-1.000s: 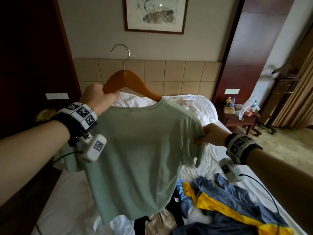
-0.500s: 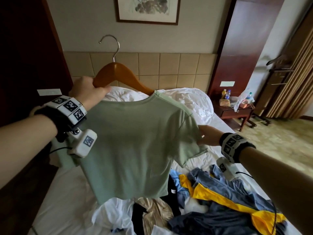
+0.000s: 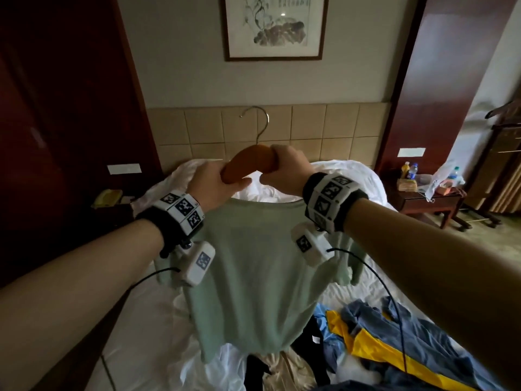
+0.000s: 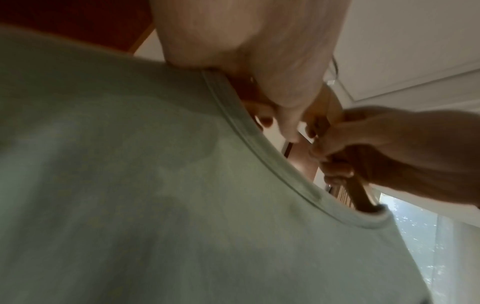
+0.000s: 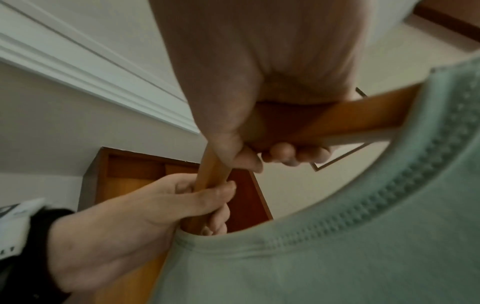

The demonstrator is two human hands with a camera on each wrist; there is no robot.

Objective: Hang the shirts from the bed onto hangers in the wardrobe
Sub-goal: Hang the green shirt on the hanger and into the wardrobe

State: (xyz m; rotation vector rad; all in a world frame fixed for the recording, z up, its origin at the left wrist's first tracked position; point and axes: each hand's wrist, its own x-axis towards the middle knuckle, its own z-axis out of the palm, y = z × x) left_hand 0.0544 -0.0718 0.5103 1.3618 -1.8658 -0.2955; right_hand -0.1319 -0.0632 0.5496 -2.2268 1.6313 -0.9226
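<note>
We find left hand (image 3: 214, 182) and right hand (image 3: 284, 167) fingers gripping the wooden hanger (image 3: 248, 162); green shirt (image 3: 253, 277) hangs above the bed (image 3: 135, 334).

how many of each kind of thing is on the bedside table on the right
bottles: 3, a yellow bottle, a blue-label bottle and a blue-cap bottle
plastic bags: 1, the plastic bag
small boxes: 2, a tan box and a reddish box
total: 6, though the clutter on the bedside table is small and blurry
</note>
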